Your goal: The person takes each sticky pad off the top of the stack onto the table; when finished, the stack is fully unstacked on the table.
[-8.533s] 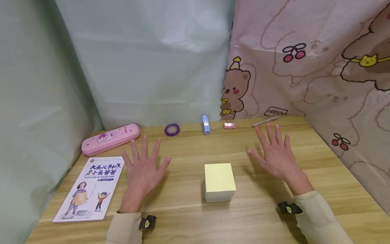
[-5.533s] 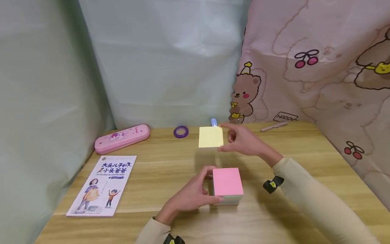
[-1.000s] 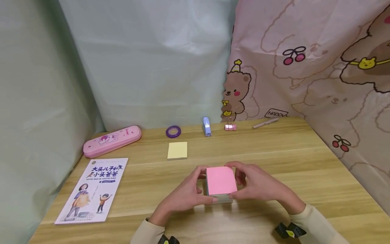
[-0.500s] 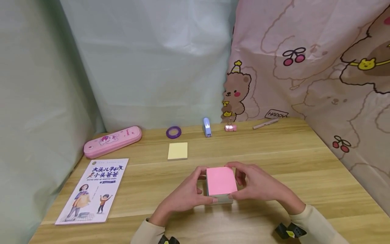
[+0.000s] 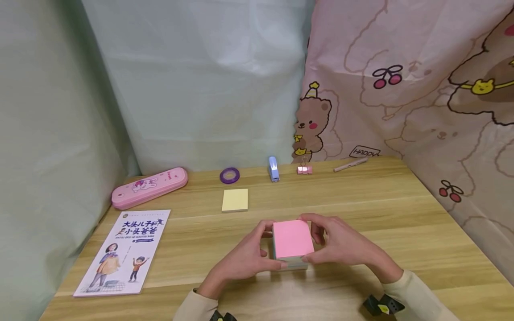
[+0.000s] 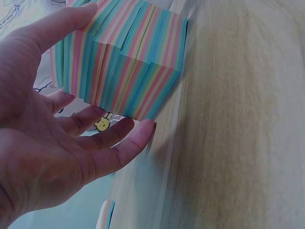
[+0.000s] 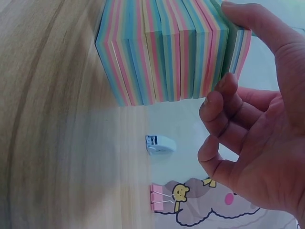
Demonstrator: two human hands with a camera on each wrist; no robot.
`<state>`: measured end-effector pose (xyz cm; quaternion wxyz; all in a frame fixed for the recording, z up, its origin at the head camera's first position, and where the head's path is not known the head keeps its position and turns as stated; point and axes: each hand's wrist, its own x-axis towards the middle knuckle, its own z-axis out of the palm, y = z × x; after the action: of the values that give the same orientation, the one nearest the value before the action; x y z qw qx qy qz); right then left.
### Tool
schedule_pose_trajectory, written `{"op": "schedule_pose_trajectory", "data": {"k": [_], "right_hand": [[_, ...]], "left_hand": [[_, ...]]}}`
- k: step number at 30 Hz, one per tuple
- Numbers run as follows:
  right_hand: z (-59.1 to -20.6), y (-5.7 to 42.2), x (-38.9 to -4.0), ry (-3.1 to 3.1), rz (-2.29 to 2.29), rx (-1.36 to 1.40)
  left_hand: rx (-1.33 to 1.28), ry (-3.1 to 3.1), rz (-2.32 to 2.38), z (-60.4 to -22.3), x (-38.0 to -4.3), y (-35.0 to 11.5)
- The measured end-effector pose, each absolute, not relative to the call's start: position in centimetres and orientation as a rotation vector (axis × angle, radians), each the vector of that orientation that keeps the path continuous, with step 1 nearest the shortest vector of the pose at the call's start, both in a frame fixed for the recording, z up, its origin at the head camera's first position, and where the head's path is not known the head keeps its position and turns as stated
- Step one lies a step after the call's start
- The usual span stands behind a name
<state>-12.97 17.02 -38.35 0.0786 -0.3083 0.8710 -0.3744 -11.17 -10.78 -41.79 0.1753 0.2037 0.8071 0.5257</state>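
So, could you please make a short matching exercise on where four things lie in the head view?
1. sticky-note stack
2. yellow sticky-note pad
3. stapler
4. binder clip

A. between stapler and pen
B. between left hand and right hand
C. between tape roll and binder clip
D. just on the near side of the tape roll

Pairs: 1-B, 2-D, 3-C, 4-A

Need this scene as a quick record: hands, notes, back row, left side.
left hand: holds the note stack from its left
right hand: holds the same stack near its top, from the right
note stack: on the table, pink on top, striped sides
separate pad: yellow, flat, nearer the person than the tape roll
back row, left to right: pencil case, tape roll, stapler, binder clip, pen
left side: booklet, nearer than the pencil case
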Motion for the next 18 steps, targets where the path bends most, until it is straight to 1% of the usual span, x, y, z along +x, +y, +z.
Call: {"op": "schedule_pose_trajectory", "data": {"k": [11,18], "right_hand": [[-38.0,17.2,-13.1,2.603,-1.168,-0.910],[-37.3,17.2,-13.8,2.604,-1.211,-0.888]], "left_hand": [[0.570,2.287,1.487,-41.9,-11.2,-10.9],[0.569,2.292,1.483,-41.9,-11.1,-10.9]]}}
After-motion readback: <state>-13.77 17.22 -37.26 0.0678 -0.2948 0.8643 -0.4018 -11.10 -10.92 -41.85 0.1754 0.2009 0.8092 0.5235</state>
